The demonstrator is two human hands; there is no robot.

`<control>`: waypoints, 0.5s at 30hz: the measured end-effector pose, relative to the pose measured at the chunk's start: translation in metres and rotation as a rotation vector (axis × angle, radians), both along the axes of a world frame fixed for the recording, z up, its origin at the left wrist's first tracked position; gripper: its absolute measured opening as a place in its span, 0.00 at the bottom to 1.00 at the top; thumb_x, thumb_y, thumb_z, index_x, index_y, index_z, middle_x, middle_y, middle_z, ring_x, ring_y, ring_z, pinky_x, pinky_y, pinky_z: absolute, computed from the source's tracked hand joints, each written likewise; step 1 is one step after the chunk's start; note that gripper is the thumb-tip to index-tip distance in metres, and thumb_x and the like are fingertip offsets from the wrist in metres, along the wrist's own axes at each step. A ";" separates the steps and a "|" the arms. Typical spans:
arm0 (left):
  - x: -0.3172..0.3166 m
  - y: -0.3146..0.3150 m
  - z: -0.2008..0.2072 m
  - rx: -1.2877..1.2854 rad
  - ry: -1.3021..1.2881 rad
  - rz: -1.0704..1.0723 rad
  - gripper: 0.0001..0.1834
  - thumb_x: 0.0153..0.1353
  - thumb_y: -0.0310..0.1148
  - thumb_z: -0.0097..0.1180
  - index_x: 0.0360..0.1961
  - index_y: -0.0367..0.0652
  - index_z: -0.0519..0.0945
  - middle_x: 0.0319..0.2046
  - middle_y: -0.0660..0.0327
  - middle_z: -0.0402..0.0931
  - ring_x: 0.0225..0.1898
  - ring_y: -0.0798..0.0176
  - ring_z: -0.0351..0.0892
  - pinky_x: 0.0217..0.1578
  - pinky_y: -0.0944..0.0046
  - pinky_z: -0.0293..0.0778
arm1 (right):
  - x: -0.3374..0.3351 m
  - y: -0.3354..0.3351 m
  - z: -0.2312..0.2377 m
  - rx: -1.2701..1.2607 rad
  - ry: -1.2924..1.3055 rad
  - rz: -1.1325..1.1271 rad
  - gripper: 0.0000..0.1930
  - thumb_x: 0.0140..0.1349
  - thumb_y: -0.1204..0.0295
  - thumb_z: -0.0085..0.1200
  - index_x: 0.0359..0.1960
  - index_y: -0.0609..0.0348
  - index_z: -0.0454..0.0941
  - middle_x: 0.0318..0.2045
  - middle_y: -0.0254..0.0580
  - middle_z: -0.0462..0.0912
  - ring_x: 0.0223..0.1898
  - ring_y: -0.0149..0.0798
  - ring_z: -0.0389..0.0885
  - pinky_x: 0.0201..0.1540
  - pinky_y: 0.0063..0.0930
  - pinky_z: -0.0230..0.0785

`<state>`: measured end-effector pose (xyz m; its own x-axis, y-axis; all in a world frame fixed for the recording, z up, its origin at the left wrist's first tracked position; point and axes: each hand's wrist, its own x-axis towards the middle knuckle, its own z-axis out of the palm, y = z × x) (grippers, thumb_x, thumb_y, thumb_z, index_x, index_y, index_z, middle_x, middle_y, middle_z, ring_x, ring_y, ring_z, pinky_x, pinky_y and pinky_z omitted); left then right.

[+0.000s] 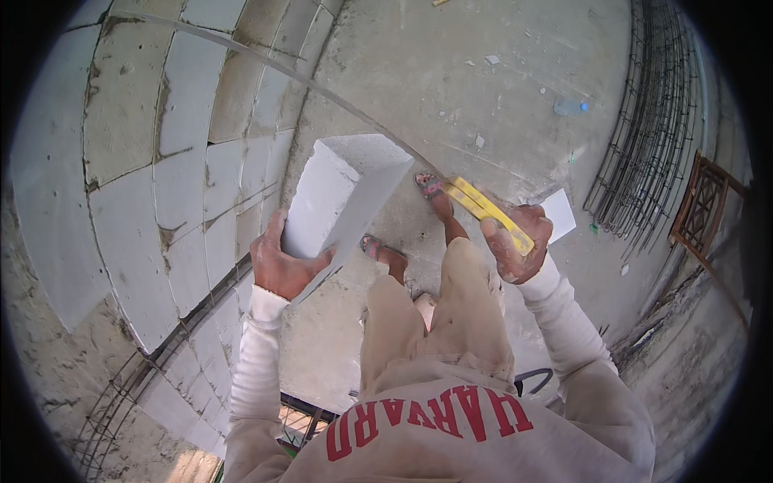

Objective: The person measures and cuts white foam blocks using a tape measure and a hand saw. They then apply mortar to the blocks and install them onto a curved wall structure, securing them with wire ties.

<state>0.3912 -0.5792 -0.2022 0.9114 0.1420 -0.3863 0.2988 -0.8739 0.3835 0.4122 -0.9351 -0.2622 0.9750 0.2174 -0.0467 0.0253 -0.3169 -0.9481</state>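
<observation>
Head view: pinching near end of white block (324, 197), long axis forward, between left fingers (320, 260); right of block, clasping yellow handle (487, 211) in right fingers (533, 220), grey blade (322, 90) slanting past far end.

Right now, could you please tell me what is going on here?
A person's left hand grips a white block. Their right hand holds a yellow handle, with a long, thin grey strip running from it toward the upper left; whether the strip touches the block is unclear. A block wall stands on the left, and steel bars are on the right.
</observation>
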 end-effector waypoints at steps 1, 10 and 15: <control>0.006 -0.003 0.000 -0.020 -0.022 -0.029 0.38 0.38 0.38 0.80 0.52 0.34 0.78 0.39 0.47 0.85 0.38 0.48 0.87 0.45 0.54 0.82 | -0.003 -0.001 -0.023 -0.137 0.184 0.046 0.17 0.65 0.66 0.61 0.48 0.68 0.85 0.17 0.39 0.80 0.17 0.31 0.75 0.27 0.26 0.69; -0.016 0.008 -0.033 -0.115 0.092 0.015 0.39 0.37 0.37 0.80 0.53 0.36 0.78 0.42 0.46 0.85 0.41 0.48 0.88 0.46 0.55 0.82 | -0.011 0.007 -0.009 -0.018 0.061 -0.033 0.19 0.65 0.61 0.61 0.51 0.63 0.86 0.37 0.47 0.90 0.26 0.32 0.81 0.32 0.24 0.71; -0.005 0.036 -0.040 -0.147 0.067 0.035 0.39 0.37 0.36 0.81 0.52 0.34 0.77 0.39 0.46 0.85 0.39 0.46 0.87 0.44 0.53 0.83 | -0.058 -0.020 -0.153 -0.416 0.766 0.053 0.23 0.68 0.51 0.54 0.51 0.54 0.87 0.43 0.55 0.88 0.38 0.58 0.87 0.51 0.47 0.77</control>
<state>0.3860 -0.5429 -0.2423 0.8782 0.1107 -0.4652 0.3574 -0.7983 0.4847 0.3545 -0.9556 -0.4150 0.6321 0.0816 -0.7706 -0.5468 -0.6577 -0.5181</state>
